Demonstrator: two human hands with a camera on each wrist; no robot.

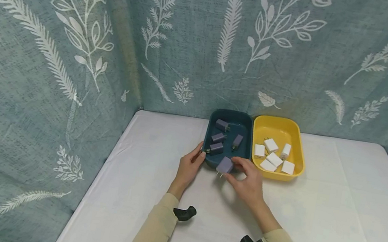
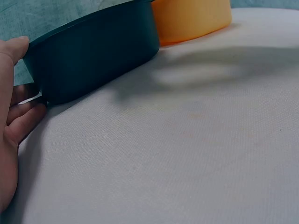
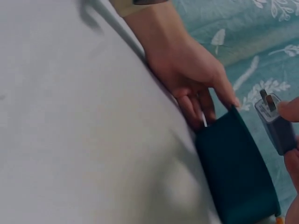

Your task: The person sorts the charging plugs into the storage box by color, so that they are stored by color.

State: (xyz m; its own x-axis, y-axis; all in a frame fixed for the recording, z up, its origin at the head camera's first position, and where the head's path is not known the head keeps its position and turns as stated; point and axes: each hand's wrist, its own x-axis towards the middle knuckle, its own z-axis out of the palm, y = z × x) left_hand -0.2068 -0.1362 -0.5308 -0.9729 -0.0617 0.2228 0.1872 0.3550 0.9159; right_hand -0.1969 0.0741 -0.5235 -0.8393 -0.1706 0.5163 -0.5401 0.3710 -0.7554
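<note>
My right hand (image 1: 247, 184) pinches a purple-grey plug-in charger (image 1: 225, 165) between thumb and fingers. It is above the front edge of a dark teal bin (image 1: 234, 117), its metal prongs pointing down toward me. In the right wrist view the same charger (image 3: 276, 122) shows its two prongs close up. My left hand (image 1: 187, 170) holds the bin's front left corner, thumb at the rim and fingers against the outer wall. Several purple-grey chargers, among them one charger (image 1: 237, 142) on the right, lie inside the bin.
A yellow bin (image 1: 301, 156) stands against the teal bin's right side, with several white chargers (image 1: 274, 159) in it. Both bins are at the back of a white-covered table (image 1: 332, 212), close to a leaf-patterned curtain (image 1: 201, 32).
</note>
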